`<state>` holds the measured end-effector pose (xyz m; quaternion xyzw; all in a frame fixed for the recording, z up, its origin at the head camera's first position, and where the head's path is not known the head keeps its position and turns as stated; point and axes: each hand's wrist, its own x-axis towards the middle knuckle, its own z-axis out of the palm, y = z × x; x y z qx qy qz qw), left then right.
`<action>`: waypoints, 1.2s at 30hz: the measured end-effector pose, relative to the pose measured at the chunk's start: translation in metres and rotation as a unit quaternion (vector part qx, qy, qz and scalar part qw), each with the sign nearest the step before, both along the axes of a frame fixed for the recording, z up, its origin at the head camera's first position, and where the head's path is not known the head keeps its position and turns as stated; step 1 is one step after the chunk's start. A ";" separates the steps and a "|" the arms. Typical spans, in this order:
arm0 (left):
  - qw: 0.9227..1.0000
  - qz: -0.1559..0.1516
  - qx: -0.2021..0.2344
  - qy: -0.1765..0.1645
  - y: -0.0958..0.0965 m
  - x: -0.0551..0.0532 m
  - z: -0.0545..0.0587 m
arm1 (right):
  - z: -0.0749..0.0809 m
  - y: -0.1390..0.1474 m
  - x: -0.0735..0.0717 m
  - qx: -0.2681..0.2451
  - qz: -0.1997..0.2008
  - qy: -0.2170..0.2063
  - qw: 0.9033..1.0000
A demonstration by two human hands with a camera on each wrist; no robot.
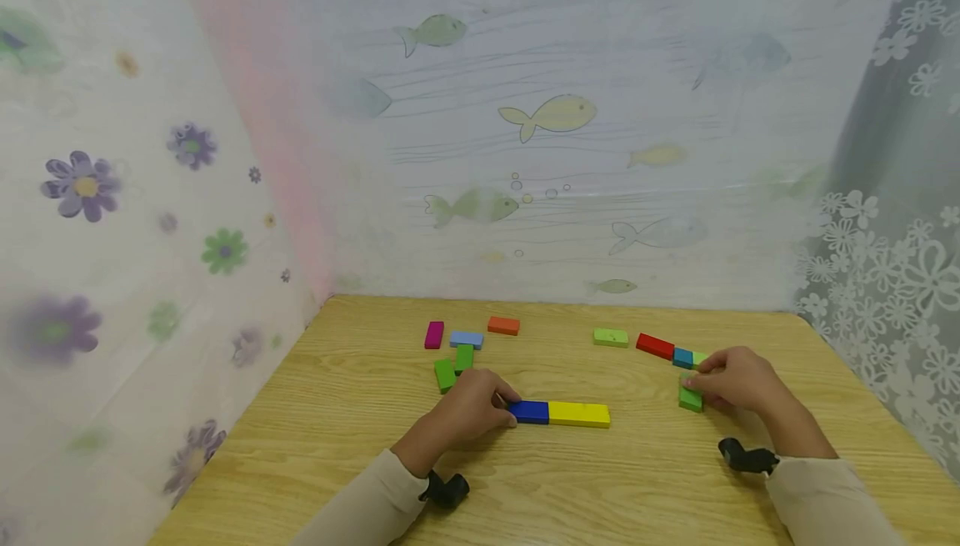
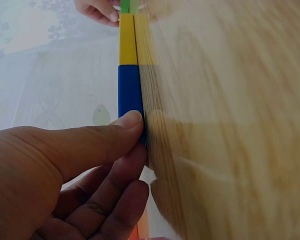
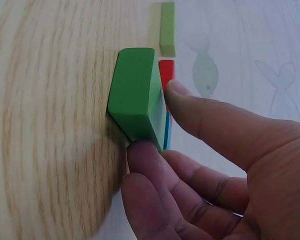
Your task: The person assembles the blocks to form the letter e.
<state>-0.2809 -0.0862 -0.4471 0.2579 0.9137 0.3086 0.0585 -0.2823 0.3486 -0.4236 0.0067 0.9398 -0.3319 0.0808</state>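
Observation:
In the head view my left hand (image 1: 471, 407) pinches the left end of a dark blue block (image 1: 531, 413). That block's other end meets a longer yellow block (image 1: 579, 414), making a straight row on the table. The left wrist view shows the thumb on the blue block (image 2: 129, 90) and fingers beneath its end. On the right, my right hand (image 1: 738, 379) holds a green block (image 1: 691, 401) between thumb and fingers. Seen from the right wrist, this green block (image 3: 132, 82) is close to the tabletop; whether it touches is unclear.
Beyond the right hand, a red block (image 1: 656, 346), a small teal block (image 1: 682, 358) and a light green block (image 1: 699, 359) form a slanted row. Another light green block (image 1: 611, 338) lies leftward. Magenta (image 1: 434, 335), light blue (image 1: 467, 339), orange (image 1: 503, 326) and green blocks (image 1: 445, 375) lie back left.

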 end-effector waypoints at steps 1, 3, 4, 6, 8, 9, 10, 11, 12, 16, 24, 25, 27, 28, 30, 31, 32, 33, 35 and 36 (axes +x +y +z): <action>1.000 0.000 0.000 -0.001 0.000 0.000 0.000 | 0.000 -0.001 0.000 0.000 0.001 0.001 1.000; 1.000 0.001 0.000 -0.003 0.000 0.000 0.000 | -0.001 -0.003 -0.001 0.005 0.003 0.002 1.000; 1.000 0.002 0.000 -0.004 0.000 0.000 0.001 | -0.002 -0.004 -0.001 0.010 0.005 0.004 1.000; 1.000 0.002 0.001 -0.006 0.000 0.000 0.001 | -0.003 -0.006 -0.002 0.021 0.007 0.006 1.000; 1.000 0.002 0.001 -0.006 0.000 0.000 0.001 | -0.004 -0.008 -0.002 0.030 0.006 0.008 0.999; 1.000 0.002 0.002 -0.006 0.000 0.000 0.001 | -0.004 -0.009 -0.003 0.033 0.006 0.008 0.999; 1.000 0.002 0.002 -0.006 0.000 0.000 0.000 | -0.004 -0.010 -0.003 0.032 0.004 0.008 0.999; 1.000 0.001 0.002 -0.005 0.000 0.000 0.000 | -0.004 -0.011 -0.003 0.031 0.001 0.007 0.999; 1.000 0.001 0.003 -0.005 0.000 0.000 0.000 | -0.004 -0.012 -0.003 0.031 0.000 0.007 1.000; 1.000 0.001 0.003 -0.006 0.000 -0.001 -0.001 | -0.003 -0.016 -0.002 0.026 -0.004 0.008 1.000; 1.000 0.003 0.008 -0.011 0.000 0.000 0.000 | 0.001 -0.021 -0.005 0.041 0.005 0.033 0.999; 1.000 0.004 0.008 -0.011 0.000 0.000 0.000 | 0.001 -0.022 -0.005 0.037 0.008 0.036 0.999; 1.000 0.004 0.008 -0.011 0.000 -0.001 0.000 | 0.002 -0.025 -0.005 0.030 0.012 0.041 0.999; 1.000 0.003 0.008 -0.011 0.000 -0.001 0.000 | 0.002 -0.027 -0.004 0.022 0.011 0.041 0.999; 1.000 0.001 0.009 -0.013 0.000 -0.002 -0.001 | 0.002 -0.030 -0.004 0.012 0.013 0.044 0.999; 1.000 0.001 0.008 -0.013 0.000 -0.002 -0.001 | 0.003 -0.032 -0.004 0.012 0.015 0.046 0.999; 1.000 0.001 0.008 -0.014 0.000 -0.002 -0.001 | 0.003 -0.034 -0.004 0.014 0.015 0.048 0.999; 1.000 0.001 0.007 -0.015 0.000 -0.003 -0.001 | 0.003 -0.035 -0.005 0.019 0.017 0.051 0.998; 1.000 0.001 0.005 -0.017 0.000 -0.003 -0.001 | 0.004 -0.039 -0.006 0.031 0.021 0.055 0.998; 1.000 0.002 0.004 -0.018 0.000 -0.003 -0.001 | 0.005 -0.041 -0.007 0.036 0.025 0.057 0.997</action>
